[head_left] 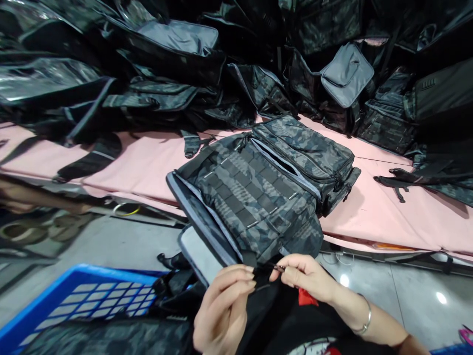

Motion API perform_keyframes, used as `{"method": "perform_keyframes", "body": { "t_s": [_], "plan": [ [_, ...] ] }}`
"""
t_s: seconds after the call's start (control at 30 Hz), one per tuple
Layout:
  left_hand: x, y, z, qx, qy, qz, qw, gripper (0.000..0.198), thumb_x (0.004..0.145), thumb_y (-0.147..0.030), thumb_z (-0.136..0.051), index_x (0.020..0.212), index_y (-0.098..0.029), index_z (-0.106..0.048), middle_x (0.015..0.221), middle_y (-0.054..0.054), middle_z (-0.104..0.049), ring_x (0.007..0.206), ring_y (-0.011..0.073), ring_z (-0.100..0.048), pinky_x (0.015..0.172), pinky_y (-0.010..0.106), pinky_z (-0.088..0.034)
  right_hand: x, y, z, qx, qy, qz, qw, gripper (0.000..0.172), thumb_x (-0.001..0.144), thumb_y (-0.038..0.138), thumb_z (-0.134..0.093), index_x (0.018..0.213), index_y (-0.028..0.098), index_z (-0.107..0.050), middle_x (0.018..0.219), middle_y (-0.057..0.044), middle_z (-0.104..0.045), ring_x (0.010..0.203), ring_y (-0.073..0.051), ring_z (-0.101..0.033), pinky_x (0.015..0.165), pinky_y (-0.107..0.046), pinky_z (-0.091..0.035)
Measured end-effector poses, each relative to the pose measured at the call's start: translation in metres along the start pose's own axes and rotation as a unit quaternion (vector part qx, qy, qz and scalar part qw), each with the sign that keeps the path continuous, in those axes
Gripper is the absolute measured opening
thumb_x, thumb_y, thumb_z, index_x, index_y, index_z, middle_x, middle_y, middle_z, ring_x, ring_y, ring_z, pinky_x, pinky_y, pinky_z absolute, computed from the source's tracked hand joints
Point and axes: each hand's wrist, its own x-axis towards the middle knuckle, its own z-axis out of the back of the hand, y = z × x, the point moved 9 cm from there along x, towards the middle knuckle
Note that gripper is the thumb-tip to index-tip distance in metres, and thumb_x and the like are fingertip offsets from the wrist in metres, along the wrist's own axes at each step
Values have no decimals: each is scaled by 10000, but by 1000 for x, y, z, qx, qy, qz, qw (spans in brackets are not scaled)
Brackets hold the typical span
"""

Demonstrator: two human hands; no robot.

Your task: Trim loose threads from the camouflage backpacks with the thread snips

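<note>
1. Camouflage backpack (pixel 258 197) — flat on the near edge of the pink table (pixel 148 162), lower end overhanging toward the person. Front panel up, with rows of black webbing across it. Top pocket unzipped, pale lining visible in the gap.
2. Main compartment open along the left side. Grey-edged panel (pixel 201 246) hanging below the table edge.
3. Left hand (pixel 225 305): fingers curled narrow, thumb and fingertips pinched on a dark strap end (pixel 264 277) at the backpack's lower edge.
4. Right hand (pixel 306 276): likewise closed to a pinch, thumb and forefinger on a small dark pull (pixel 278 267), just beside the left fingertips. Pull and strap end possibly one piece — cannot tell. Silver bangle (pixel 365 318) on the wrist.
5. Both hands close together, directly below the overhanging end of the backpack and above dark clothing.
6. Blue plastic crate (pixel 84 296) at lower left, empty lattice floor visible, dark fabric just beside it.
7. Pile of bags (pixel 177 64) along the far side of the table, several in clear plastic wrap. One bag with a grey pocket (pixel 345 74) at upper right.
8. Loose black straps (pixel 402 177) on the table at right, well apart from the backpack.
9. Left edge of the view blurred, contents not legible.
</note>
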Motion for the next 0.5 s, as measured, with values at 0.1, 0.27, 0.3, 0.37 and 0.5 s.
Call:
{"method": "perform_keyframes", "body": {
  "t_s": [0.1, 0.27, 0.3, 0.37, 0.5],
  "plan": [
    [-1, -1, -1, -10, 8, -6, 1000, 199, 719, -33, -607, 791, -212, -656, 763, 22, -636, 730, 176, -635, 608, 315, -536, -2, -6, 0, -9, 15, -16, 1000, 474, 796, 570, -571, 884, 117, -676, 561, 42, -412, 519, -71, -324, 479, -218, -233],
    [1, -7, -10, -8, 61, -29, 998, 223, 718, -26, -606, 814, -216, -670, 796, 27, -630, 778, 184, -626, 609, 303, -533, 4, 9, 4, -1, -34, 16, 999, 439, 728, 534, -661, 900, 131, -688, 564, 58, -403, 515, -61, -294, 498, -214, -243],
    [1, -8, -11, -6, 66, -34, 997, 220, 719, -25, -606, 813, -213, -670, 797, 26, -630, 781, 183, -625, 610, 299, -533, 7, 12, 3, -4, -39, 15, 999, 426, 699, 517, -693, 881, 132, -693, 533, 71, -376, 498, -56, -275, 489, -212, -233],
    [2, -11, -12, 0, 69, -42, 997, 208, 723, -24, -603, 808, -203, -666, 790, 24, -629, 776, 177, -626, 610, 290, -535, 11, 12, -1, -10, -44, 3, 999, 396, 670, 494, -718, 815, 127, -700, 476, 87, -344, 461, -49, -240, 464, -212, -213],
    [3, -9, -13, 35, 77, -42, 996, 242, 697, 12, -621, 807, -204, -625, 778, 6, -644, 755, 157, -642, 630, 274, -547, 16, 12, 0, -37, -87, 0, 996, 350, 640, 468, -736, 654, 125, -670, 488, 57, -438, 455, -51, -281, 448, -217, -222]
  ]
}}
